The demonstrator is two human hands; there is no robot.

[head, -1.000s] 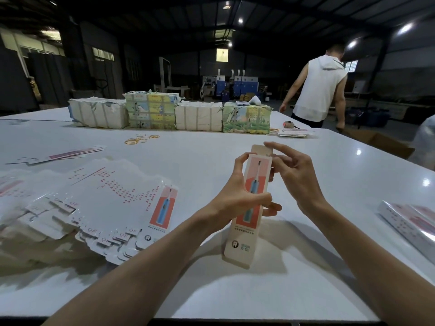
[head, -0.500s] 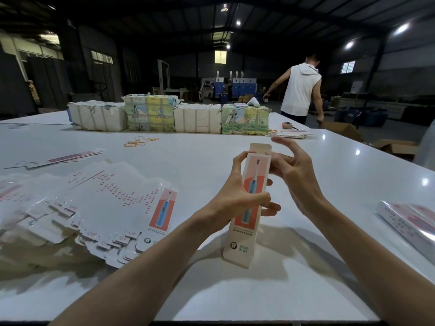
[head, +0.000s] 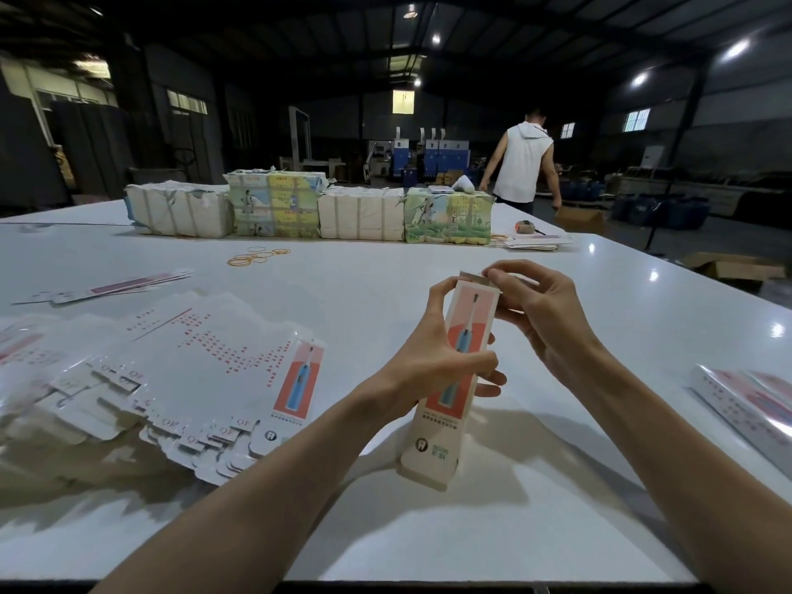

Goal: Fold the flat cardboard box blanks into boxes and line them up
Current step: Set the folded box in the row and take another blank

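Note:
A long narrow box [head: 450,405] with a toothbrush picture on a red panel stands tilted above the white table [head: 428,529]. My left hand [head: 433,358] grips its middle, thumb across the front. My right hand [head: 540,310] is at the far end, its fingertips pinching the top flap [head: 471,276], which is bent down. A fanned pile of flat blanks [head: 180,379] lies on the table to the left. Finished boxes [head: 750,400] lie at the right edge.
Wrapped bundles [head: 308,207] stand in a row at the back of the table, with rubber bands [head: 257,257] in front of them and loose blanks [head: 107,287] at far left. A person in a white sleeveless top [head: 523,165] stands beyond the table.
The top flap stood straight up before; my right hand has bent it down over the box's end. The person in the background has walked left.

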